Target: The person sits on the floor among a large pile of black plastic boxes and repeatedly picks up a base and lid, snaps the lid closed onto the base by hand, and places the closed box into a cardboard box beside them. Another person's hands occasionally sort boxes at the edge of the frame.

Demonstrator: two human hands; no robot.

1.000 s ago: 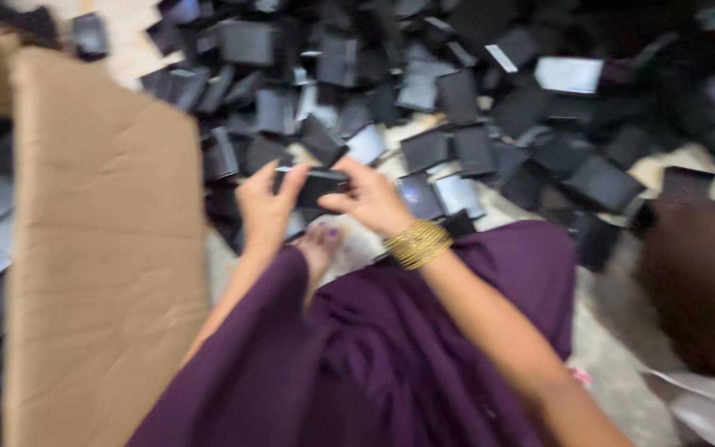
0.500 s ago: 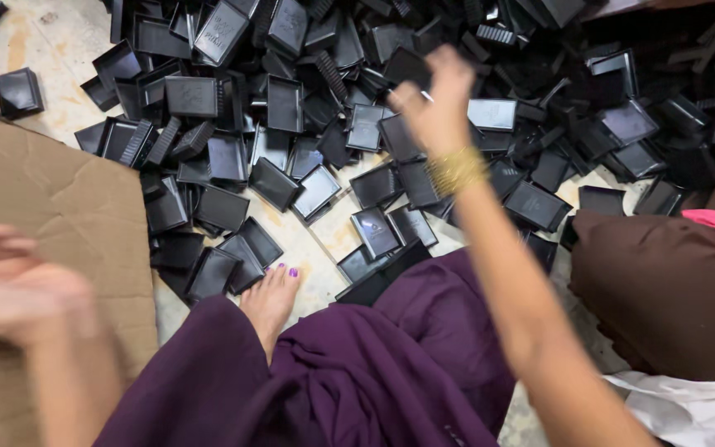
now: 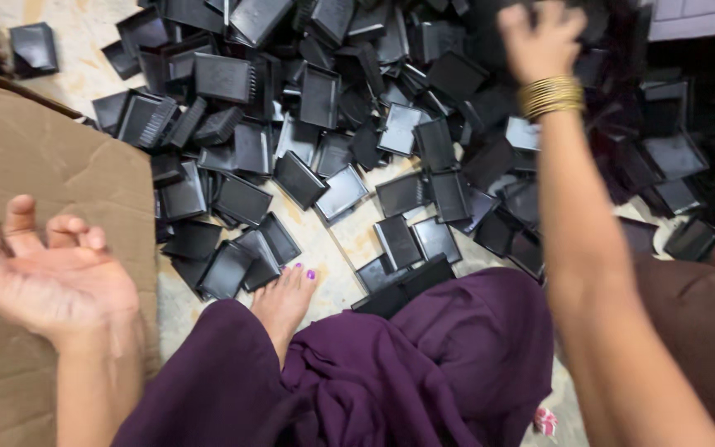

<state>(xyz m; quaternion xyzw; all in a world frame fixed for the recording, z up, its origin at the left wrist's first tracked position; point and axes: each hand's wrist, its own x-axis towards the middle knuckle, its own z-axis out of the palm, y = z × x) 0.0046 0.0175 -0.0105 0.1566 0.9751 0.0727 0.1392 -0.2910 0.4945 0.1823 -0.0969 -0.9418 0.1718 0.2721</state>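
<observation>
Handling: the shallow black rectangular plastic trays (image 3: 343, 192) look light and stiff, thin-walled with a raised rim. We judge one lifts easily in a single hand. The surfaces catch a sheen, so likely smooth and a little slick; a pinch across a short edge, thumb inside the rim and fingers beneath, seems the surest hold. They lie tumbled on each other without visible damage, so we take them as fairly tough, though thin corners could crack under pressure.

Look: matte-to-glossy black, all much the same size. Some lie face up showing the hollow, some face down, some tilted on edge. A few show a ribbed side, such as the tray with comb-like ridges (image 3: 223, 77).

Position: the trays cover the pale stone floor (image 3: 328, 248) in a loose heap ahead of us, thickest at the top and right of the view, thinning toward our bare foot with purple-painted nails (image 3: 285, 298) and the purple cloth garment (image 3: 391, 372).

Hands: our left hand (image 3: 47, 277) hovers palm up over the brown cardboard sheet (image 3: 43, 174), fingers spread, holding nothing. Our right hand (image 3: 539, 37), gold bangles (image 3: 551, 96) at the wrist, reaches over the far part of the heap; it is blurred, and we cannot tell whether its grip is closed on a tray.
</observation>
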